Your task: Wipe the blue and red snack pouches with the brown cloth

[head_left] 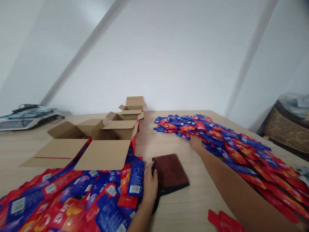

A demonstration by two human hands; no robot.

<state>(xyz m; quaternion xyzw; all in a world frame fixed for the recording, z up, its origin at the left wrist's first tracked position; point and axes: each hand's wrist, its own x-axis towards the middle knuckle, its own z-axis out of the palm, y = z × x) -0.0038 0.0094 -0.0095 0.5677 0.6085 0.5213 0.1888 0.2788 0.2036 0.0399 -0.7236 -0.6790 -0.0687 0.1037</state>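
On the table (178, 207), the left hand (151, 185) touches a brown cloth (171, 170), the right hand (196, 143) piled pouches (217, 140), both grips unclear.

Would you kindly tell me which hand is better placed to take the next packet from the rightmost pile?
Likely the right hand: it reaches the pile; the left hand is at the brown cloth.

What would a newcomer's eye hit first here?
The left heap of red and blue packets fills the near corner; the right heap runs down the right side, right hand at its edge. Next, open cardboard boxes behind the left heap, and a brown pad between the heaps, by the left hand.
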